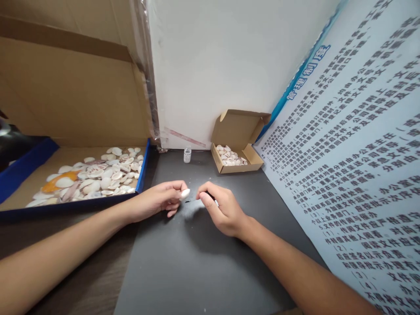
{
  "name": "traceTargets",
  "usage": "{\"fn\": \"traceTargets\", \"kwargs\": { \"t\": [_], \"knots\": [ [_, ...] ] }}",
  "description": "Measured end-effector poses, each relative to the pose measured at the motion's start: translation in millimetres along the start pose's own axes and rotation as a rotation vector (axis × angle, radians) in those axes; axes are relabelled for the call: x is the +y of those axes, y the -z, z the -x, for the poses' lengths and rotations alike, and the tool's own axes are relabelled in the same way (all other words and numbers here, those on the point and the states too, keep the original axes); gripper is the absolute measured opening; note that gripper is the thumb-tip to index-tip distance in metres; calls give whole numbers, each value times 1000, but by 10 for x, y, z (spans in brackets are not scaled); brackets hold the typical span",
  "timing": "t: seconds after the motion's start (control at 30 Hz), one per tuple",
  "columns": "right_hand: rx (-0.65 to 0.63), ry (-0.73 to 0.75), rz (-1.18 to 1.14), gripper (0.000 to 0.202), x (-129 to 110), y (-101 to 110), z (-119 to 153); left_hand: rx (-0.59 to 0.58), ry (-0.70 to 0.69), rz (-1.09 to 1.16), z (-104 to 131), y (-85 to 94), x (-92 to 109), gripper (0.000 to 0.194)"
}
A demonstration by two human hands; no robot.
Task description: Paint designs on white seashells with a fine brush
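Our grey table [197, 271], beside a poster [331, 131], bears jar [187, 155] and box [254, 160]; left grip [167, 197] pinches a shell [185, 194], right grip [224, 209] a dark tool [210, 195].

free room on the near desk [200, 271], slim gap between shell [185, 193] and right fingers [204, 188], broader one between vial [187, 155] and small box [243, 168], big box [143, 168] blocking left, board [210, 65] closing rear, panel [344, 144] walling right

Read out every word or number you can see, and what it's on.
"管理制度": heading on the printed panel.
"5.文件的传阅与催办": lower on it.
Its other lines: too blurred or cut off to quote whole.
Small bottle: label too small to read.
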State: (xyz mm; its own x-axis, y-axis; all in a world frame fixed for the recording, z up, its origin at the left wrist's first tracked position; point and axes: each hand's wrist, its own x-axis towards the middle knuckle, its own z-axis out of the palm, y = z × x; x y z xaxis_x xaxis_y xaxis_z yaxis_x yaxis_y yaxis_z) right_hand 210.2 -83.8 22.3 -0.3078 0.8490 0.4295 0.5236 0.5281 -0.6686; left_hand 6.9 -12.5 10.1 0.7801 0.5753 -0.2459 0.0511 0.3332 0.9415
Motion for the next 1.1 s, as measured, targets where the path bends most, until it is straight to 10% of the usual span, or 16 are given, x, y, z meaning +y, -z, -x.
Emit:
{"fn": "traceTargets", "kwargs": {
  "t": [1.1],
  "knots": [
    [-50,-14,42,18,12,38,26,-32,2,43,-12,57,-44,12]
  ]
}}
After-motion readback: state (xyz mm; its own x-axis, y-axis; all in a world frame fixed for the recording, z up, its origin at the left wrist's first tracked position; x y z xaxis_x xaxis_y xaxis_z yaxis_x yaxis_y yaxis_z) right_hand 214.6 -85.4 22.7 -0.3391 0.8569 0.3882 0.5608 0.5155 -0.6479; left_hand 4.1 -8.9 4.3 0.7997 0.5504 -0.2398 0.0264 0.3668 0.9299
